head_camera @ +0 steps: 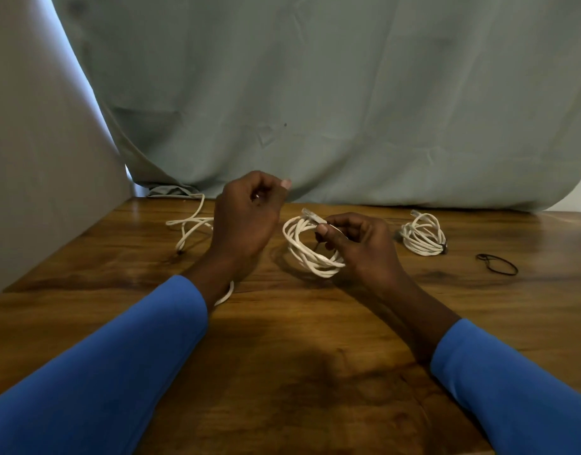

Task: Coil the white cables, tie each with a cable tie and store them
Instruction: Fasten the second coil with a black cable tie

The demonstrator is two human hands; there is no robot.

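My right hand (358, 247) grips a coiled white cable (302, 247) at its right side, holding it just above the wooden table (282, 339); a clear plug sticks up at the coil's top. A thin dark strand, perhaps a tie, shows by my right thumb. My left hand (246, 218) hovers to the coil's left with fingers curled; whether it pinches anything I cannot tell. A loose white cable (190, 224) sprawls behind my left hand. At the right lies a second white coil (423, 234) bound by a black tie. A spare black cable tie (497, 264) rests further right.
A grey-green cloth (315, 93) hangs along the table's back edge. A pale wall panel (36, 159) borders the left side. A short stretch of white cable (227, 293) shows under my left wrist.
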